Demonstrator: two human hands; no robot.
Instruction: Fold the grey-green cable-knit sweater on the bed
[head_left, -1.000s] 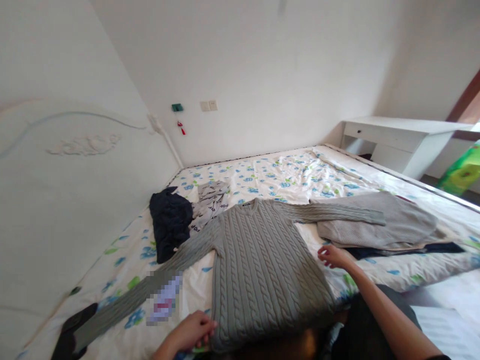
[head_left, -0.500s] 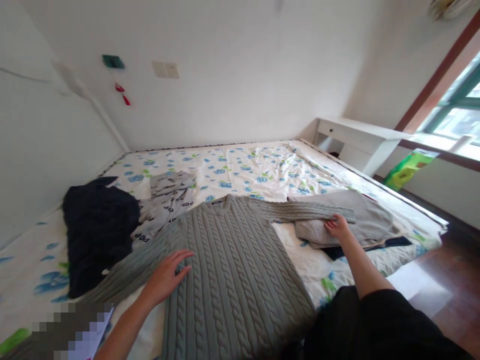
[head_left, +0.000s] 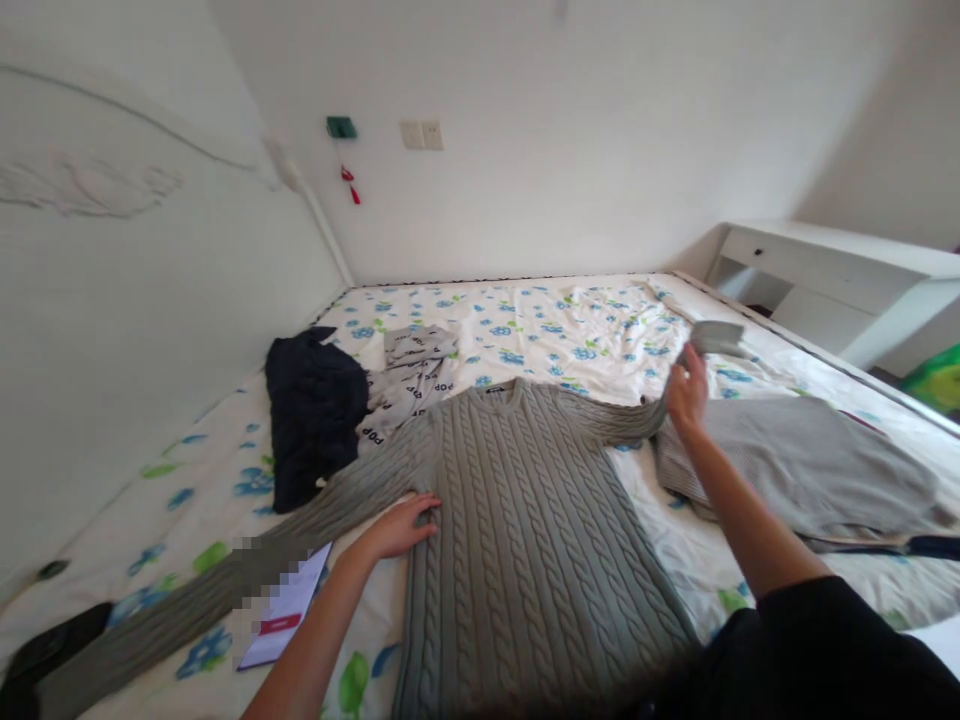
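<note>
Grey-green cable knit covers the middle of the bed: the sweater (head_left: 525,540) lies flat and face up on the flowered sheet (head_left: 570,320), neck toward the far wall. We judge the work to be at the sleeves. Our left hand (head_left: 401,525) rests flat, fingers loosely apart, on the sweater's edge below the armpit, pinning the body. Our right hand (head_left: 686,390) is closed on the sleeve (head_left: 615,420) near its cuff, which hangs raised off the sheet. Laying it over the body would call for a steady left palm and an even pull, since the thick, ropy knit looks soft and stretchy. The other sleeve (head_left: 225,580) trails out straight past a white card (head_left: 289,610). A smoother grey garment (head_left: 810,460) lies folded beside our right arm; a dark bundle (head_left: 311,410) sits by the headboard.
</note>
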